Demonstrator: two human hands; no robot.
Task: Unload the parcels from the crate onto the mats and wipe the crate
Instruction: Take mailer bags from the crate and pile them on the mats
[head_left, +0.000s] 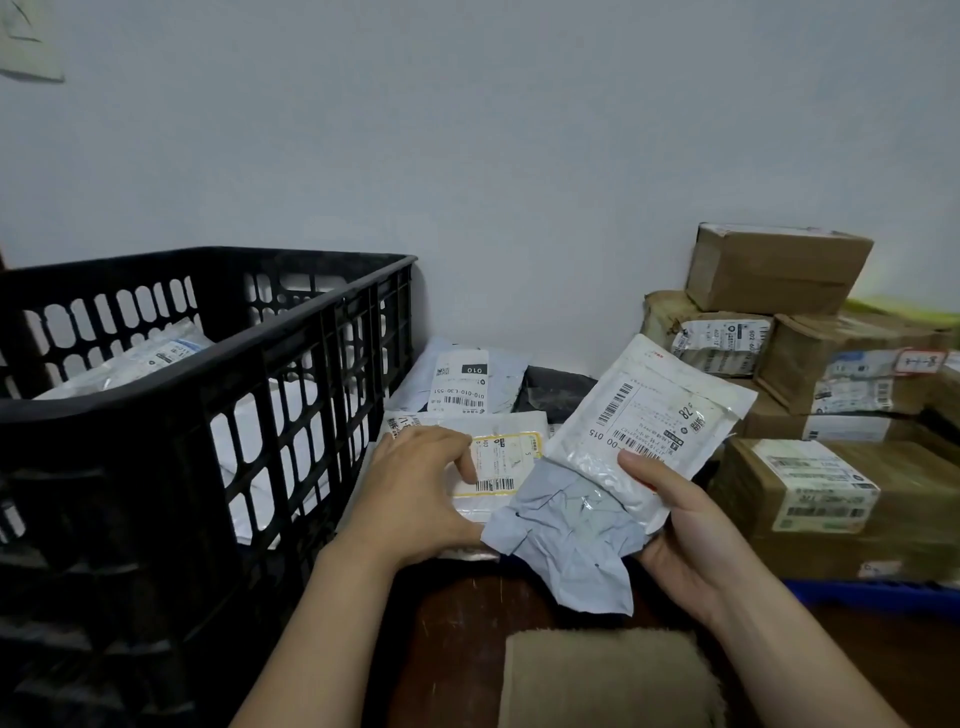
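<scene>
Leave cloth (608, 675) lying nearest, right of crate (208, 374), until wiping starts.

Just beyond, right of crate:
- Grip with right hand (691, 525), fingers curled beneath, thumb pinching down on face of pouch (649, 415). Grey bag (566, 535) is held in same grasp.
- Support both from below. Grey bag hangs crumpled and loose, so likely to slip out first.

Close beside crate wall:
- Rest left hand (415, 493) palm-down, fingers close together, on flat parcel (506, 462) to steady pile.
- Lay pouch flat on pile, label up. Cannot tell whether a mat lies under pile.
- Steer clear of stacked boxes (805, 483), well right of crate.

Inside crate, toward far left wall: more parcels (145, 358). Unloading judged partly done. Empty crate fully before wiping.
</scene>
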